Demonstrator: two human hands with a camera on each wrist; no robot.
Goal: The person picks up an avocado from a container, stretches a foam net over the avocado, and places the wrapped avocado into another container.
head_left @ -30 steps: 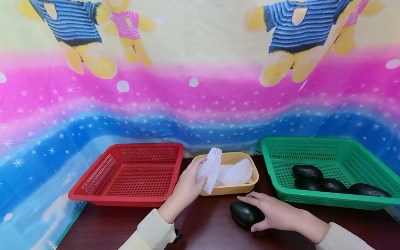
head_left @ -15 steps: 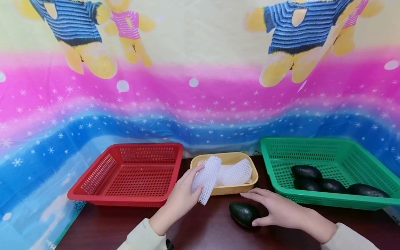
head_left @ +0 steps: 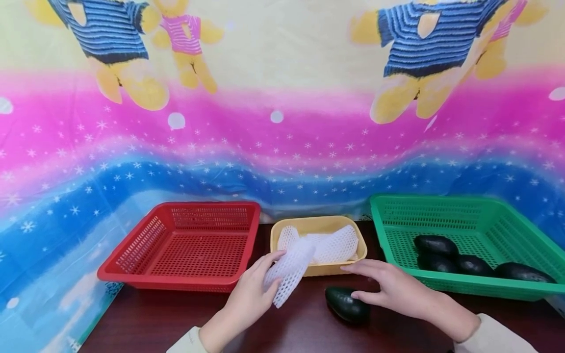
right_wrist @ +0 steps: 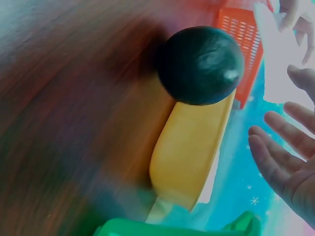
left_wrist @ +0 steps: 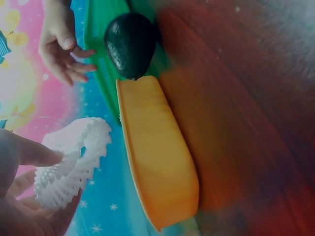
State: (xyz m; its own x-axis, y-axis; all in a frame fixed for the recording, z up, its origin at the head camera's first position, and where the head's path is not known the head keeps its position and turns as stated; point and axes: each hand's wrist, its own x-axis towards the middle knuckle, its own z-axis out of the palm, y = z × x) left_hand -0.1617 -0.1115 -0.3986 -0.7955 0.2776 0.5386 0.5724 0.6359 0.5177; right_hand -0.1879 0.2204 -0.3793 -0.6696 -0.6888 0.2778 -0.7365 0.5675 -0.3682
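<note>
My left hand (head_left: 250, 293) pinches a white foam net sleeve (head_left: 291, 267) between thumb and fingers, in front of the small yellow basket. In the left wrist view the sleeve (left_wrist: 74, 160) shows its ruffled open end. A dark green avocado (head_left: 347, 305) lies on the table, right of the sleeve. Over it hovers my right hand (head_left: 393, 289), fingers spread and relaxed. In the right wrist view this hand (right_wrist: 290, 152) is apart from the avocado (right_wrist: 202, 65) and holds nothing.
The yellow basket (head_left: 318, 269) contains more foam net sleeves (head_left: 337, 243). A red basket (head_left: 176, 282) stands at the left. At the right, a green basket (head_left: 468, 282) holds several dark avocados (head_left: 436, 245). A printed cloth (head_left: 273, 147) hangs behind.
My left hand has brought the sleeve down and toward me, off the yellow basket. The right hand has let go of the avocado and lifted slightly; the avocado stays on the table.
</note>
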